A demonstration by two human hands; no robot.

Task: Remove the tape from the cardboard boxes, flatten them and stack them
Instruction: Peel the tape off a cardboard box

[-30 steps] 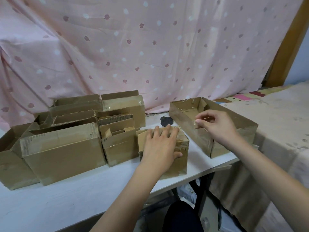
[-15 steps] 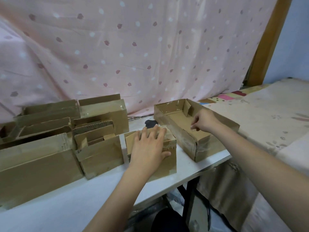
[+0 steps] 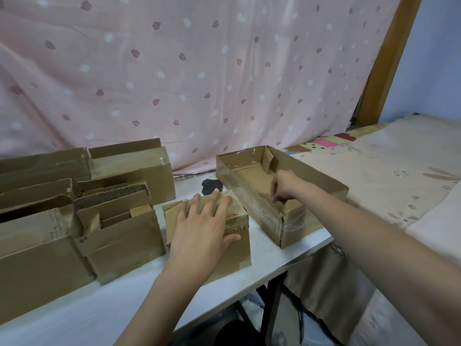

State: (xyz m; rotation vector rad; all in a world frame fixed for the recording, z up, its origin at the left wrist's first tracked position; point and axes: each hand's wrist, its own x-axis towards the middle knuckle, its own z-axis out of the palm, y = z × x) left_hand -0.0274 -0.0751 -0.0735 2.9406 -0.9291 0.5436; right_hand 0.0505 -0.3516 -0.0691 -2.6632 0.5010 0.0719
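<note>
A small closed cardboard box (image 3: 238,248) with brown tape on top stands near the front of the white table (image 3: 74,310). My left hand (image 3: 202,228) lies flat on its lid, fingers spread and thumb against the front face. To its right sits a long open box (image 3: 321,179) wrapped in clear tape, angled toward the back. My right hand (image 3: 287,184) reaches into it, fingers curled downward close to the near wall's rim. Whether they pinch tape or cardboard is unclear.
Several more taped boxes crowd the left: a big one (image 3: 32,260), a medium one (image 3: 124,243) and a rear one (image 3: 129,161). A pink curtain (image 3: 199,83) hangs behind. A covered bed (image 3: 389,171) adjoins the table's right edge. A dark stain (image 3: 210,184) marks the table.
My right hand has gone from the long box's near rim down into its inside. The view swung right, shifting the boxes left in frame. My left hand stays on the small box.
</note>
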